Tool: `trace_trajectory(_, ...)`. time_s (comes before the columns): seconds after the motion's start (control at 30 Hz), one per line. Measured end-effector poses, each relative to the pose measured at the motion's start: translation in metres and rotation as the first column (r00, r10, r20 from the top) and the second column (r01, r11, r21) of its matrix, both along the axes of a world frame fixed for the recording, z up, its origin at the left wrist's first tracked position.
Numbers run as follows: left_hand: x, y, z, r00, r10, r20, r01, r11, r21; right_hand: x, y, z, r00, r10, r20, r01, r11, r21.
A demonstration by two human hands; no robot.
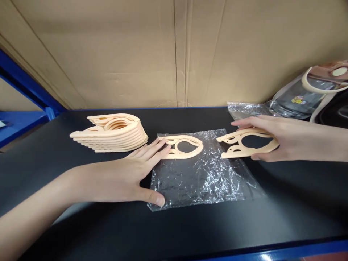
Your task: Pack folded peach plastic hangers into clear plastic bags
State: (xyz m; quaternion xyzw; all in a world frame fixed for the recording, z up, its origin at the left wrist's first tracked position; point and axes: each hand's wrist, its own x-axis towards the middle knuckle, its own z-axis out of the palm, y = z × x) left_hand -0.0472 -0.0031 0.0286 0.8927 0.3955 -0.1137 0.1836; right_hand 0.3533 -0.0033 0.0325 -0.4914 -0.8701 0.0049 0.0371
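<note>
My left hand (138, 168) lies with its fingers spread, its fingertips over the left end of a cream plastic folding hanger (187, 156), folded up. Its thumb presses on the near left corner of a clear plastic bag (187, 185). That hanger rests at the far part of the bag; I cannot tell whether it is inside or on top. To the right, my right hand (272, 136) grips a second folding hanger (236, 154) by its rounded end, the two arm tips pointing left over the bag's right edge. A neat stack of several matching hangers (119, 139) stands beyond my left hand.
The black tabletop (179, 232) has a blue metal frame (24, 79) at left and front. Brown cardboard (122, 54) closes off the back. At the far right are another clear bag (247, 108) and a transparent packaged item (296, 94) with a cream band.
</note>
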Motion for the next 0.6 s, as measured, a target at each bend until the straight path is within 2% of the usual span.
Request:
trace_trajectory(0.2,0.005,-0.003,-0.003,1.0,0.013,-0.005,-0.013,1.0,0.024,-0.036,-0.017,-0.006,0.98,0.186,-0.071,-0.188,0.982,-0.025)
trace_trajectory(0.37,0.007,-0.004,-0.005,0.999,0.036,-0.018,-0.035,0.999,0.024,-0.06,-0.024,-0.018,0.979,0.181,-0.093,-0.186,0.982,-0.039)
trace_trajectory(0.53,0.007,-0.006,-0.006,0.998,0.046,-0.03,-0.046,0.999,0.008,-0.047,-0.018,-0.022,0.979,0.157,-0.127,-0.165,0.985,-0.057)
trace_trajectory(0.6,0.008,-0.006,-0.006,0.998,0.055,-0.039,-0.055,0.998,0.006,-0.038,-0.014,-0.021,0.971,0.135,-0.197,-0.141,0.99,-0.015)
